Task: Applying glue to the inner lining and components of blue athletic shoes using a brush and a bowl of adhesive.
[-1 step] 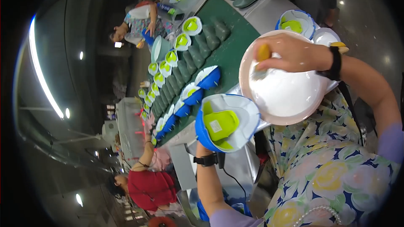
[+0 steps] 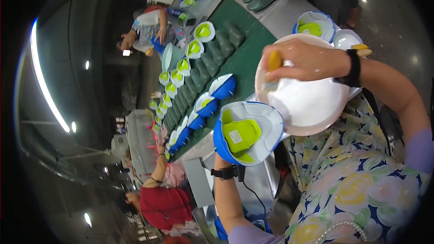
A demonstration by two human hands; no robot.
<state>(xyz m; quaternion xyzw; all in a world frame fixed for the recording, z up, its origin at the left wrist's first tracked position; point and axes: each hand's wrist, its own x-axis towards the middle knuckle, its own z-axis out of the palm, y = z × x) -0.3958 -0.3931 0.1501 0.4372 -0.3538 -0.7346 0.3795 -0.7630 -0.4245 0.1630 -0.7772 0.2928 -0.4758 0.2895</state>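
My left hand [image 2: 220, 160], mostly hidden behind it, holds up a blue shoe upper [image 2: 218, 141] with its inside facing me. A white lining edge rings a lime-green inner piece [image 2: 244, 134] bearing a small white label. To the right, my right hand [image 2: 296, 58] is closed around the yellow handle of a brush [image 2: 274, 61]. Its blurred bristles point down at the left inner side of a pale pink basin [image 2: 263, 79]. White liquid [image 2: 312, 101] covers the bottom of that basin.
Beside me runs a green conveyor belt [image 2: 253, 40] carrying dark green shoe lasts [image 2: 194, 79] and rows of uppers [image 2: 223, 86]. Beyond the basin are another upper [image 2: 312, 21] and a small white bowl [image 2: 346, 38]. Two co-workers [image 2: 165, 205] [image 2: 151, 27] sit along the belt.
My right hand and the brush have shifted slightly left and down within the basin. The shoe upper in my left hand sits slightly farther right.
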